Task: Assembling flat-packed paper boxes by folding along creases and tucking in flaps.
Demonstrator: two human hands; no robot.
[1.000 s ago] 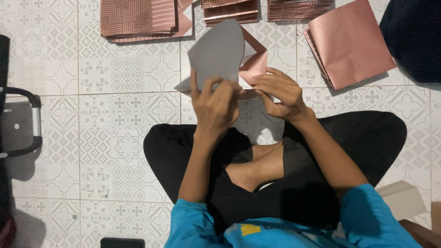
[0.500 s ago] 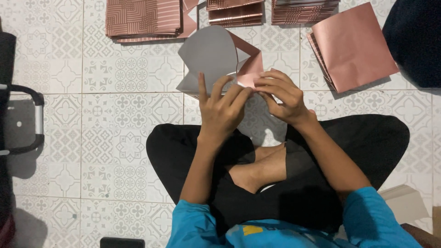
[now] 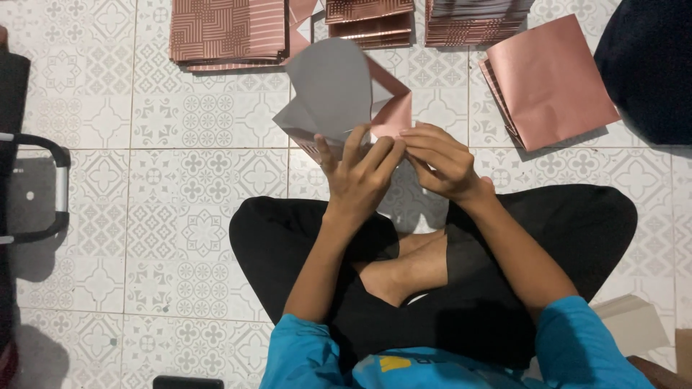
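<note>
I sit cross-legged on a patterned tile floor. Both hands hold a partly folded sheet of paper (image 3: 335, 90), grey on one face and rose-pink on the other, raised above my knees. My left hand (image 3: 358, 173) grips its lower edge with fingers spread up against the grey face. My right hand (image 3: 441, 160) pinches the pink folded flap at the sheet's lower right corner. The fingertips of both hands meet at the fold.
Stacks of patterned pink paper (image 3: 227, 32), (image 3: 369, 20), (image 3: 476, 20) lie along the far edge. A pile of plain pink sheets (image 3: 551, 79) sits far right, beside a dark bundle (image 3: 649, 65). A black case with a metal handle (image 3: 36, 187) stands at left.
The paper and both hands have risen slightly and shifted; my left fingers have spread higher on the grey face while the right hand keeps pinching the pink flap.
</note>
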